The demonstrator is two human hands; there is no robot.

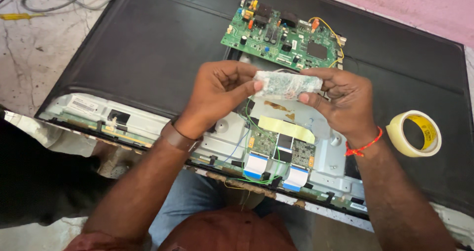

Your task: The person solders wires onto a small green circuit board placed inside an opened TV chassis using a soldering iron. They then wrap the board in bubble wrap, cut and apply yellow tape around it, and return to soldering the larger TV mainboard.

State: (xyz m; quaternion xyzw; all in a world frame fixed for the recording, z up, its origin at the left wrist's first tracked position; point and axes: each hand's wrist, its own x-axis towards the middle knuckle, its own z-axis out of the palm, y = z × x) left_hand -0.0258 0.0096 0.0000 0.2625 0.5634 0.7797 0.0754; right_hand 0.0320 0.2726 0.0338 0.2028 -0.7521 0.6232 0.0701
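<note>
A small green circuit strip (pixel 288 84), cloudy under clear tape wrapping, is being held level above an opened flat-screen television (pixel 148 48), the left hand (pixel 219 95) and right hand (pixel 340 103) each pinching one end between thumb and curled fingers, a yellowish tape roll (pixel 414 133) lying nearby.

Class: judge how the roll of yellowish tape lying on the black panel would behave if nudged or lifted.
The tape roll looks light: mostly hollow core. Lying flat on the black panel, it would probably slide, not roll; stood on edge, it likely rolls away. Its ring shape probably stays stiff.
</note>
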